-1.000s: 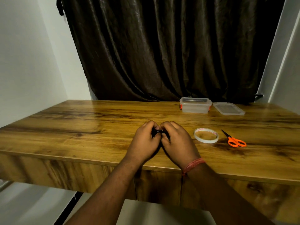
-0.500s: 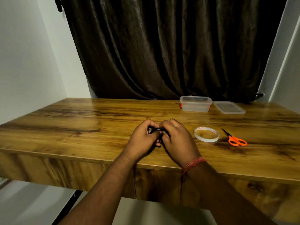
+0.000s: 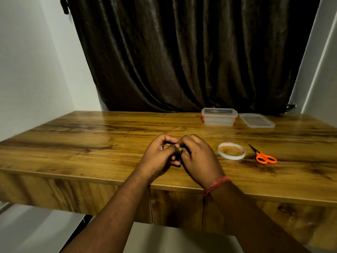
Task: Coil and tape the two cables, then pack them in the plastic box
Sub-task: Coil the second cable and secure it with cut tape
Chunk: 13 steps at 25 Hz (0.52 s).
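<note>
Since the earlier frame my left hand [image 3: 158,155] has tilted, thumb now over the small black cable coil [image 3: 177,151]. On the head view both it and my right hand [image 3: 197,157] pinch the coil above the glossy wooden table [image 3: 91,136]; its axis is hidden. Right of them: flat tape ring [image 3: 231,150], orange-handled scissors [image 3: 262,155], clear rectangular plastic box [image 3: 219,119], lid [image 3: 256,120] beside it.

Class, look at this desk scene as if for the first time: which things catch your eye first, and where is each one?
First, the two hands meeting at the desk's middle near the front edge: the left hand and right hand both pinch a small black cable bundle. Next, the bright orange scissors at the right, beside the tape roll. Far back stand the open plastic box and its lid, before the dark curtain.
</note>
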{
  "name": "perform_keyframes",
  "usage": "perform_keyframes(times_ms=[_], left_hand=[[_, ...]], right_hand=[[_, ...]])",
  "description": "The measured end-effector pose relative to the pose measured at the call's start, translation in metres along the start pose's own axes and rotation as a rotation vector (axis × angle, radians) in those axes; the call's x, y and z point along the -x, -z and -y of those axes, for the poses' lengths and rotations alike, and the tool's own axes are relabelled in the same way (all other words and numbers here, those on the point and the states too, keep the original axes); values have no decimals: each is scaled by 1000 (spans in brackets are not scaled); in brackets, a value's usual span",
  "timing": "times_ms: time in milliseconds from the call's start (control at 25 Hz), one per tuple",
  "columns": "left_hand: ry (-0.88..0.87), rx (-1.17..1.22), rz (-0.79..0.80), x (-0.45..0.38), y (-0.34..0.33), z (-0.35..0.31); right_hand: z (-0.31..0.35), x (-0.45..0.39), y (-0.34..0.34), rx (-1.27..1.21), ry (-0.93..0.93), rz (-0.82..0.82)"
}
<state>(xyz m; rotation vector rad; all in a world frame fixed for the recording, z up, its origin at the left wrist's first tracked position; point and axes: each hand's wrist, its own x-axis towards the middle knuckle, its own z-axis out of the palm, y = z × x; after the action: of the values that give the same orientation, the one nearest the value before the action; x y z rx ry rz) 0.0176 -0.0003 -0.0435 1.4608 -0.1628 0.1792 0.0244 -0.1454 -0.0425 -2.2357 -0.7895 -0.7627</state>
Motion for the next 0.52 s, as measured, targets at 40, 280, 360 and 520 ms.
perform_keyframes(times_ms=[40,280,360,520], left_hand=[[5,6,-1,0,0,0],[-19,-16,-9,1,1,-4],[-83,-27,-10,3,0,-6],[-140,-34,5,4,2,-6]], right_hand=[[0,0,1,-6,-6,-1],[4,1,3,-42,-31,-5],[4,1,3,-70,-64,-3],[0,1,1,-139,-148,-29]])
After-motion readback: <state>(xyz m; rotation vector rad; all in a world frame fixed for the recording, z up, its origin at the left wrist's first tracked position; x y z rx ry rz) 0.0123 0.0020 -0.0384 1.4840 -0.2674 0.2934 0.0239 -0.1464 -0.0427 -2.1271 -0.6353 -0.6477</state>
